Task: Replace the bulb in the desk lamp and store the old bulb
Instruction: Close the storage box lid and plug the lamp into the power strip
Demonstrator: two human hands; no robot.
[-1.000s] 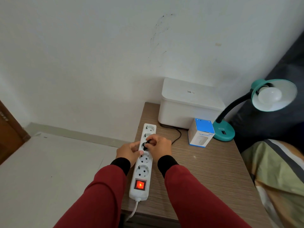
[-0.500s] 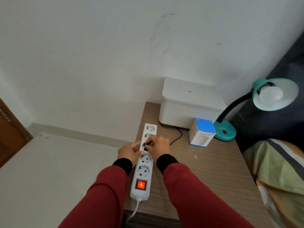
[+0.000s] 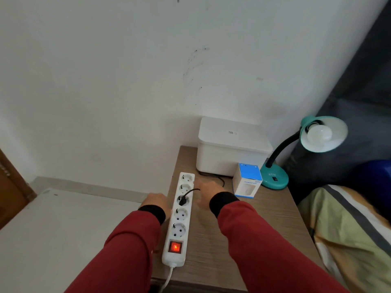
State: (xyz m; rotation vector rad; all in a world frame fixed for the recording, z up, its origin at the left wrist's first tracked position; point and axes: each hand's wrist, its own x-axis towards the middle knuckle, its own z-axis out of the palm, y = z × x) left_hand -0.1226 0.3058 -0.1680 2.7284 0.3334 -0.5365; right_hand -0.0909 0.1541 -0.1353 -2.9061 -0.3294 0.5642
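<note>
The teal desk lamp (image 3: 275,178) stands at the back right of the bedside table (image 3: 243,229), with a round white bulb (image 3: 319,133) in its shade. A black plug (image 3: 183,200) sits in the power strip (image 3: 179,216). The left hand (image 3: 157,203) and right hand (image 3: 208,192) rest beside the strip, fingers loose, holding nothing. The white box (image 3: 230,153) has its lid on.

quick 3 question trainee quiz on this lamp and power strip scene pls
1. True or false: the black plug sits in the power strip's third socket from the far end.
2. The strip's switch is: A) dark B) lit red C) covered by a hand
3. What is screwed into the teal lamp?

Key: 1 true. 2 B. 3 a white bulb; neither the left hand nor the right hand holds anything.
</note>
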